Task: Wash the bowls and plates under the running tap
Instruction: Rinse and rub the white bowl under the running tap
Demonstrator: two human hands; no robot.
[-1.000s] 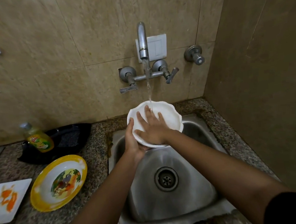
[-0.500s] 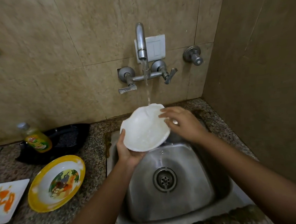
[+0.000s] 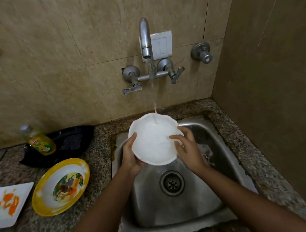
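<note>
The sink (image 3: 182, 209) is brushed stainless metal; the tap (image 3: 145, 42) is dull grey metal. The counter (image 3: 93, 207) is speckled polished stone. The white bowl (image 3: 150, 145) is smooth, glossy and wet.

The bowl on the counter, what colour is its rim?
Yellow rim on the bowl, seen from the head view.

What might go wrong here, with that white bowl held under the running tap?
Three things, I would guess. The white bowl is wet and held above the steel sink only by its rim, left hand on one side and right hand on the other, so it may slip and chip. The water strikes the tilted inside and may splash onto the counter. The yellow plate sits close to the left elbow and may be knocked.
</note>
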